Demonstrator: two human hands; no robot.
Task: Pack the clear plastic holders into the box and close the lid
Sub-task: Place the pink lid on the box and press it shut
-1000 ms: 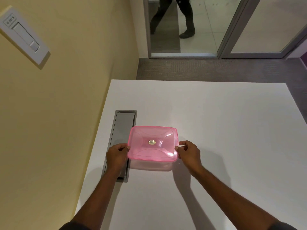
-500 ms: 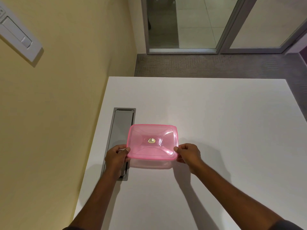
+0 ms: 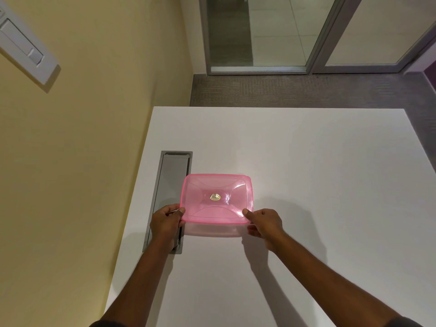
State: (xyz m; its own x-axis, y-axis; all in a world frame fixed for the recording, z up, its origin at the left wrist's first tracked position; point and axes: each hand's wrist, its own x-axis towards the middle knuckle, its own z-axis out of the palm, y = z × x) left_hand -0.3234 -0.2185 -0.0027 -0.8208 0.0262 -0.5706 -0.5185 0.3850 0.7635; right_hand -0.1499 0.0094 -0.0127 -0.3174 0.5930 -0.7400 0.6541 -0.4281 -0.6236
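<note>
Pink translucent lid [image 3: 216, 198] sits on the clear box [image 3: 212, 230], and the box rests on the white worktop [image 3: 306, 185] just beside the grey cable tray [image 3: 173, 175]. Thin, light plastic, I'd judge, springy and a touch slippery, so the corners are the place to press. Left hand [image 3: 166, 224] pinches the lid's near corner on the tray side, thumb on the rim. Right hand [image 3: 265, 224] curls at the opposite near corner, thumb on top. No holders visible through the lid.
</note>
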